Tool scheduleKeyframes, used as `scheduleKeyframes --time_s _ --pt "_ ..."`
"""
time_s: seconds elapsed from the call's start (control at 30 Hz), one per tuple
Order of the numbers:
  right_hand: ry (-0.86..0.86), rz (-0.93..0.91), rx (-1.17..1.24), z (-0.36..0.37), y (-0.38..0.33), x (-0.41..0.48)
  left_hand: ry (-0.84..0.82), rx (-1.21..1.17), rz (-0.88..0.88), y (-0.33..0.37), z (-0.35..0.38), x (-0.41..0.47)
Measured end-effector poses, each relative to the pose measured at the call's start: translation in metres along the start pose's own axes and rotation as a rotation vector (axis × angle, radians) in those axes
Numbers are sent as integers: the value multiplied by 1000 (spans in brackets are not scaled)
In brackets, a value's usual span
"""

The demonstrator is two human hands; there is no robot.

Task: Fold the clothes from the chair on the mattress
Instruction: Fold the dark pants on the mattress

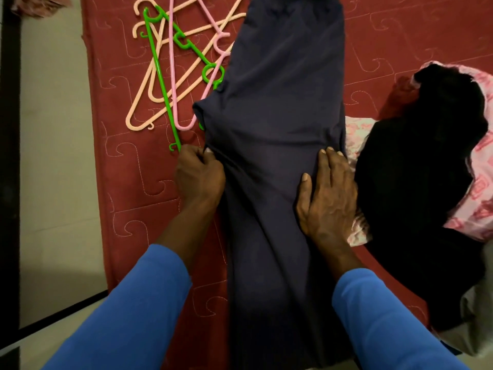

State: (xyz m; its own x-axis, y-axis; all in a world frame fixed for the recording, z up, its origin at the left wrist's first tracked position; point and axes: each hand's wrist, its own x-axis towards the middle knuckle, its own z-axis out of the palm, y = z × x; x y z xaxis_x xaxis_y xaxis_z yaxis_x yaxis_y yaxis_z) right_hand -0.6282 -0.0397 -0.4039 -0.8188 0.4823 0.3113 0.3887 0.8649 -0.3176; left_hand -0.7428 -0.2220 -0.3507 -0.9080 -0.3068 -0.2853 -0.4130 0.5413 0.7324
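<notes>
A long dark navy garment (277,108) lies stretched lengthwise down the middle of the red quilted mattress (133,182). My left hand (198,174) pinches the garment's left edge where the fabric bunches into a fold. My right hand (326,193) lies flat with straight fingers, pressing on the garment's right side. Both arms wear blue sleeves.
Several plastic hangers (170,65), peach, pink and green, lie on the mattress to the upper left, partly under the garment. A pile of black and pink-patterned clothes (426,169) sits on the right. The pale floor (53,156) runs along the left edge.
</notes>
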Motion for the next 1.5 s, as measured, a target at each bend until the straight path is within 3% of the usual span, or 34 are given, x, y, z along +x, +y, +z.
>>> scheduleKeyframes --time_s 0.1,0.2,0.27,0.37,0.5,0.8,0.97,1.1,1.23,1.33,1.5 --pt "28 120 74 -8 -10 6 -35 9 -24 2 -2 2" --pt "62 443 172 -20 -17 34 -164 38 17 4 -3 10" --pt "21 556 153 -27 -11 55 -207 75 44 6 -4 14" --pt "-4 554 192 -31 1 66 -141 77 75 3 -7 18" --pt "108 600 297 -28 10 64 -26 -12 27 -8 -12 19" --pt "-15 457 154 -31 -1 63 -122 286 238 9 -9 21" --pt "111 634 368 -38 9 68 -43 181 168 2 -6 21" --pt "25 561 355 -50 -2 53 -70 201 128 -1 -8 7" --pt "-108 572 146 -63 -13 21 -226 355 151 -3 -12 -6" --pt "-170 606 44 -71 -17 3 -253 381 167 -9 -14 -15" --pt "-209 653 78 -72 -21 -6 -260 384 172 -16 -18 -27"
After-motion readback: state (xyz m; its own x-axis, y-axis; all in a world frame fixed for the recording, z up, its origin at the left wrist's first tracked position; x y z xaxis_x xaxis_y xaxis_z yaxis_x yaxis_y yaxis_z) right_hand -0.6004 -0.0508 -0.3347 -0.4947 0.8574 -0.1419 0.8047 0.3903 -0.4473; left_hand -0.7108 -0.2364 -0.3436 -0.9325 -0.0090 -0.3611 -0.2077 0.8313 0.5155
